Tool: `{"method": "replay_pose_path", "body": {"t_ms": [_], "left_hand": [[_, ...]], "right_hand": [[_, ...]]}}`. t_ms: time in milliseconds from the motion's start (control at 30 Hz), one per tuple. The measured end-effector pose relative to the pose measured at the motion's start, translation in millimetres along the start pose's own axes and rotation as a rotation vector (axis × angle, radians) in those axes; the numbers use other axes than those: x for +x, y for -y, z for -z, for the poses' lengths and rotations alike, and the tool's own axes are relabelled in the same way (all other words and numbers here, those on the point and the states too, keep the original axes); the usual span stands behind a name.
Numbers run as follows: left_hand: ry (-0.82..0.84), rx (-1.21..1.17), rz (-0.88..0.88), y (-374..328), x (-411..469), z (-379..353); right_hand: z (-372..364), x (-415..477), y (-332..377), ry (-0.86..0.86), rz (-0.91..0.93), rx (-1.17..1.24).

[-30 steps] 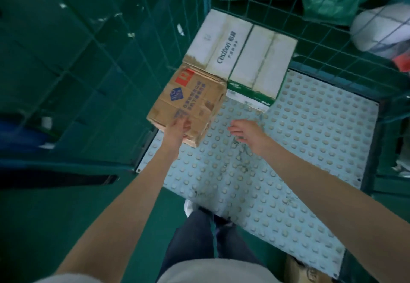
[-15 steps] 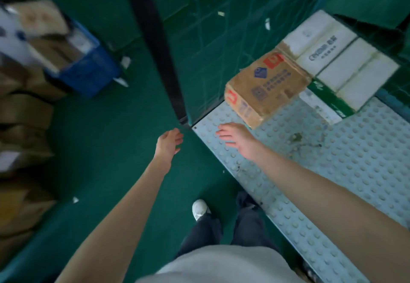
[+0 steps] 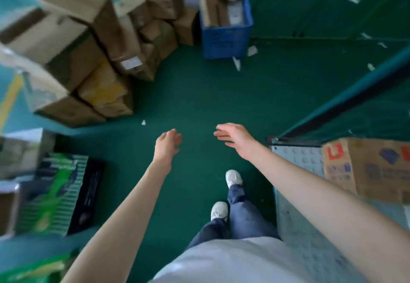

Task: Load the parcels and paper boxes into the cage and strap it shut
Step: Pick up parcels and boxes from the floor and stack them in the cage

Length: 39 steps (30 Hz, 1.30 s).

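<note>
Two hands reach forward over the green floor (image 3: pixel 199 96), neither holding anything. L hand (image 3: pixel 167 144): fingers relaxed and lightly curved, released. R hand (image 3: pixel 235 137): fingers nearly straight, a little spread, palm down, also released; it hangs just left of the cage's near corner.

Cage (image 3: pixel 359 90) — right of frame: green mesh side w/ a dark frame bar rising to the right, and a pale studded plate (image 3: pixel 295 234) as its base. One brown box (image 3: pixel 372 171) w/ red and blue print sits on the plate near that corner; the R forearm crosses in front of its lower edge.

Parcels outside the cage: a stack (image 3: pixel 84 45) of brown cartons at upper left, on the floor, several tilted; blurred, so labels can't be read. Blue crate (image 3: pixel 224 36) at top centre, just right of the stack, w/ more cartons standing in it. Green-striped carton (image 3: pixel 53 196) at lower left, beside a dark one (image 3: pixel 88 194); edges blurred.

White scraps (image 3: pixel 143 122) lie scattered on the floor — one between the stack and the L hand. Below the hands: two white shoes (image 3: pixel 233 177), blue trousers (image 3: pixel 244 214), pale shirt (image 3: pixel 233 260).
</note>
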State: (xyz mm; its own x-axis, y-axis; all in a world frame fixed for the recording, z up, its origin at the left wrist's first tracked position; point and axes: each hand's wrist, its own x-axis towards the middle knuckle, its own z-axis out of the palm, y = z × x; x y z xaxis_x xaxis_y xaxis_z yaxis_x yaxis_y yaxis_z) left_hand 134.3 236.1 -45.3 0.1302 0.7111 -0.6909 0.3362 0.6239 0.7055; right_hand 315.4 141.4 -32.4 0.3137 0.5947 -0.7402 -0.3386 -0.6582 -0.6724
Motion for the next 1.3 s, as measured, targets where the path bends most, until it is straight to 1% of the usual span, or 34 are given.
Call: {"method": "replay_pose_path", "body": {"t_ms": [167,400,567,733,867,1033,1300], "left_hand": [[-0.173,-0.169,0.021,-8,15,45],[-0.417,-0.438,0.055,-11,13,79],[-0.582,-0.599,0.060,1,3,107],[-0.697,-0.703,0.072,20,-4,143],[-0.761,-0.775,0.071,35,-3,177],[-0.775,-0.814,0.081,51,2,230],[-0.814,-0.895,0.077,76,3,353]], "right_hand": [[-53,38,43,0.161,0.006,-0.169],[-117,75,96,0.378,0.003,-0.387],[-175,82,114,0.519,0.016,-0.530],[-228,80,116,0.608,0.029,-0.614],[-272,75,110,0.649,0.037,-0.665],[-333,71,96,0.660,0.040,-0.709],[-457,51,74,0.692,0.044,-0.770]]}}
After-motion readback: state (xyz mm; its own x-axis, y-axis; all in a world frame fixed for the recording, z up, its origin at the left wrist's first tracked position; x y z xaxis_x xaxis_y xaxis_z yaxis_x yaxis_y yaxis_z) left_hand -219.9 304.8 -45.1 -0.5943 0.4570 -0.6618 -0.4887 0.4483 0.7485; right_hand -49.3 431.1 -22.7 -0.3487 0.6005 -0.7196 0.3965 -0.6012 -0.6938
